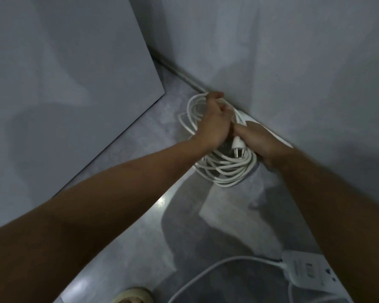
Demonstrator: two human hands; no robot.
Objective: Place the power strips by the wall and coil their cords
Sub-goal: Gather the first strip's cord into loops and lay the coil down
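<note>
Two power strips are in view, and only one is dealt with; the first power strip [280,138] lies flat on the floor [140,215], tight against the wall [293,62], partly hidden under the right hand [258,141]. Its coiled cord [223,169] sits just beside it in loose, uneven loops; the left hand [214,125] has its grip curled over the far side of the loops, and the right hand's grip appears closed on the back of the plug [236,145], prongs pointing down over the middle of the coil.

The step in hand looks like finishing this coil; to do it well, the person should tuck the plug under or through a few loops so the free end cannot spring out, hold the far side steady until the plug is seated, then press the loops flat and nudge them to the wall; pulling hard would likely drag the strip off the wall.

The second power strip [306,274] lies near the person, well apart from the wall, its loose cord [217,267] trailing uncoiled across the floor; it comes next.
</note>
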